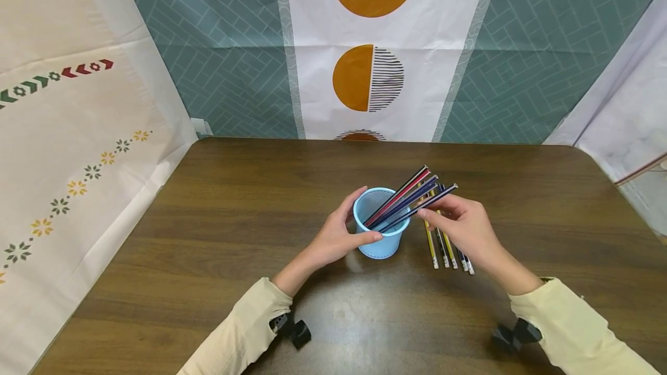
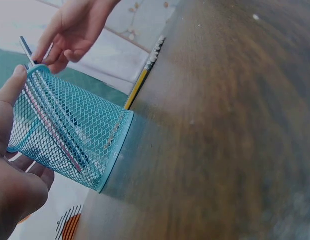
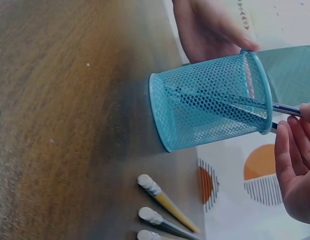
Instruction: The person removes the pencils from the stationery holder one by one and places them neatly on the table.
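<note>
A light blue mesh pencil cup (image 1: 379, 247) stands upright on the table. My left hand (image 1: 336, 237) holds it from the left, thumb along the near side of the rim and fingers round the far side. Several dark and red striped pencils (image 1: 400, 197) lean in it toward the right. With thumb and fingertips, my right hand (image 1: 465, 225) pinches a dark blue pencil (image 3: 286, 109) whose lower part is inside the cup. Beneath and beside that hand, several yellow and dark pencils (image 1: 431, 247) lie in a row, white eraser ends toward me.
The brown wooden table (image 1: 250, 201) runs back to a patterned cloth (image 1: 234, 74). A pale cloth with small flowers (image 1: 78, 190) hangs at the left. Black wrist devices (image 1: 292, 331) sit beneath both cream sleeves (image 1: 568, 317).
</note>
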Motion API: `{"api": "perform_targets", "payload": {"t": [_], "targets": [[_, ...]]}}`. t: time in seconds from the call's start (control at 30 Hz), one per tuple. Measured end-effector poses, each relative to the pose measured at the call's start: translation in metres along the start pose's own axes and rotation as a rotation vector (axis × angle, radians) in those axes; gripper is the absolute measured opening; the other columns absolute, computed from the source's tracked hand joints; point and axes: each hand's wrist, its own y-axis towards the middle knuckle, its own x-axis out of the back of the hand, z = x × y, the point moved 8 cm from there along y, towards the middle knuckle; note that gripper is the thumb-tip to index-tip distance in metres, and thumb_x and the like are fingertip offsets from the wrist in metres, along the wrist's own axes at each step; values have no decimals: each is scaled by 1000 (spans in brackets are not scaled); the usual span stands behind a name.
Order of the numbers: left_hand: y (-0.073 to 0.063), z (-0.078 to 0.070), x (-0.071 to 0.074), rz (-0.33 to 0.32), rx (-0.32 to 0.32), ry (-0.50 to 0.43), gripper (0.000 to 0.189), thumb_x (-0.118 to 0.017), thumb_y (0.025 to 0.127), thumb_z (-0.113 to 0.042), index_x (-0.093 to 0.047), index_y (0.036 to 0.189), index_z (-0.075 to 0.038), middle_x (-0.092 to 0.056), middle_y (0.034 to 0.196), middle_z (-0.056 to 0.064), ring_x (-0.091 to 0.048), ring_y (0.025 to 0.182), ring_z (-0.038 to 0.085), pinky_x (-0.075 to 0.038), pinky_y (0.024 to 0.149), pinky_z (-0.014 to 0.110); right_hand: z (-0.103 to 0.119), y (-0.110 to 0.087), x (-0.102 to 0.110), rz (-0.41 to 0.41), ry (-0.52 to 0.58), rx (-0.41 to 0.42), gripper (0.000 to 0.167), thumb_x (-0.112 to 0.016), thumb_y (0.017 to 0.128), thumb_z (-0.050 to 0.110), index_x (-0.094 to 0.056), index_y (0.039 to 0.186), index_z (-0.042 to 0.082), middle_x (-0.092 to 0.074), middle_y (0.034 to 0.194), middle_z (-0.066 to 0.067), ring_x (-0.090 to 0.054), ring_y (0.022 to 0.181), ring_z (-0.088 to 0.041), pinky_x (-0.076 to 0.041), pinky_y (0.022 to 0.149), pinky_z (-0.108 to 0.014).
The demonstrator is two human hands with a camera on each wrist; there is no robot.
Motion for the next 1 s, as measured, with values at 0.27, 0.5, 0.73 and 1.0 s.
{"api": "perform_targets", "payload": {"t": [0.27, 0.5, 0.73, 1.0], "targets": [[0, 2, 0, -2, 1, 5, 88, -79, 80, -11, -27, 151, -5, -48, 139, 13, -48, 126, 27, -33, 104, 46, 12, 1, 8, -2, 77, 46, 15, -67, 90, 2, -67, 100, -9, -71, 83, 0, -67, 64, -18, -54, 63, -24], [1, 2, 0, -6, 7, 13, 87, -78, 80, -10, -29, 151, -7, -48, 138, 13, -48, 126, 27, -33, 104, 47, 27, 4, 13, -4, 217, 137, 15, -62, 89, -9, -63, 103, -15, -72, 92, 1, -69, 72, -14, -55, 64, -30], [1, 1, 0, -3, -2, 5, 87, -79, 80, -11, -28, 151, -6, -48, 139, 13, -48, 126, 27, -33, 104, 47, 37, 7, 23, -40, 271, 174, 13, -62, 89, -10, -63, 101, -13, -73, 96, -3, -70, 71, -20, -55, 66, -31], [1, 3, 0, -2, 6, 8, 87, -79, 80, -13, -29, 151, -9, -48, 139, 12, -48, 126, 26, -33, 105, 46, 49, 11, 38, -90, 366, 236, 8, -61, 90, -9, -64, 97, -10, -73, 93, -6, -70, 72, -17, -55, 66, -30]]}}
